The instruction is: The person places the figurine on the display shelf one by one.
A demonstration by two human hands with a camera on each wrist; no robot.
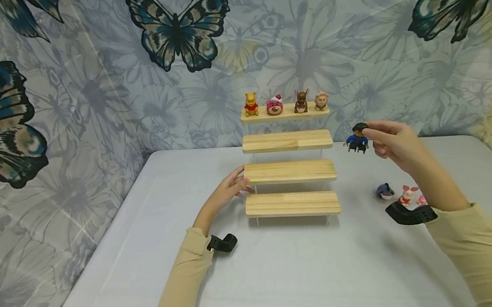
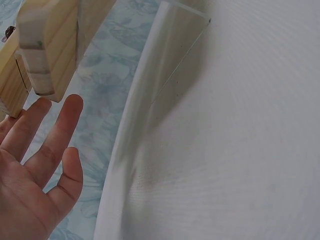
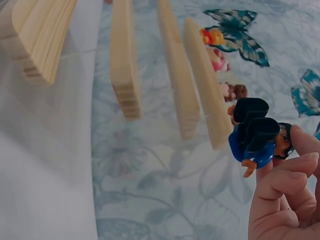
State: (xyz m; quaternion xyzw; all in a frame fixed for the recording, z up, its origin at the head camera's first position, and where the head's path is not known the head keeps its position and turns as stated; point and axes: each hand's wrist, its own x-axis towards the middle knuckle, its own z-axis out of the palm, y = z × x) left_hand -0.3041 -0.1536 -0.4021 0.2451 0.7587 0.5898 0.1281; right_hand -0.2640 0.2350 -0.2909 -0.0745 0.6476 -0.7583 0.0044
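A person's right hand (image 1: 391, 142) pinched a dark-haired toy figure (image 1: 357, 142) in blue by its head, holding it aloft just right of a wooden display stand (image 1: 290, 172); the left hand (image 1: 230, 185), fingers extended and spread, was at the stand's left end. A butterfly-print backdrop (image 1: 177, 33) rose behind the white-covered table (image 1: 289, 272). The right black wristband (image 1: 410, 214) partly blocked a pink figurine (image 1: 422, 200) beside Piglet (image 1: 407, 195) and Eeyore (image 1: 384, 192). The count: four tiers, one figure in hand, three figurines on the table and four atop the stand: Winnie the Pooh (image 1: 251, 105), a pink Lotso bear (image 1: 274, 105), a brown long-eared figurine (image 1: 301, 101) and a pale pink one (image 1: 321, 101).
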